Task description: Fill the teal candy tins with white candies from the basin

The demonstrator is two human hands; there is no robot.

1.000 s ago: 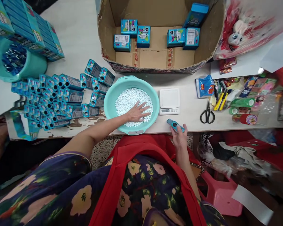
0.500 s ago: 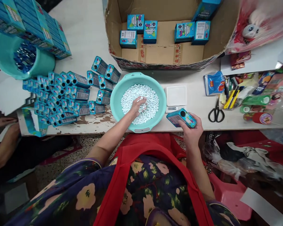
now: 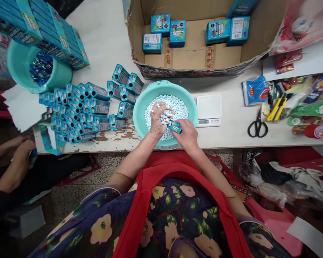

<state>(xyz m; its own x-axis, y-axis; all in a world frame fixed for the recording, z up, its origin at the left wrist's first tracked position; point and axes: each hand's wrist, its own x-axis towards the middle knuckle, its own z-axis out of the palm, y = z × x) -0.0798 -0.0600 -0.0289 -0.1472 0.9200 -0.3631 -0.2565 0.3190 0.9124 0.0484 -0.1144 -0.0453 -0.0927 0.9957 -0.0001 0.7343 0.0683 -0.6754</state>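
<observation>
A teal basin at the table's near edge holds many small white candies. My left hand is cupped over the basin with a handful of the white candies in its fingers. My right hand grips a small blue candy box and holds it over the basin, right against my left hand. A pile of several open blue boxes lies left of the basin.
A white digital scale sits right of the basin; black scissors and clutter lie further right. A cardboard carton with blue packs stands behind. A teal bucket is at far left. Another person's arm shows at the left edge.
My left hand went from lying flat on the candies to scooping a handful. My right hand carried the blue box from the table edge leftward over the basin to meet it.
</observation>
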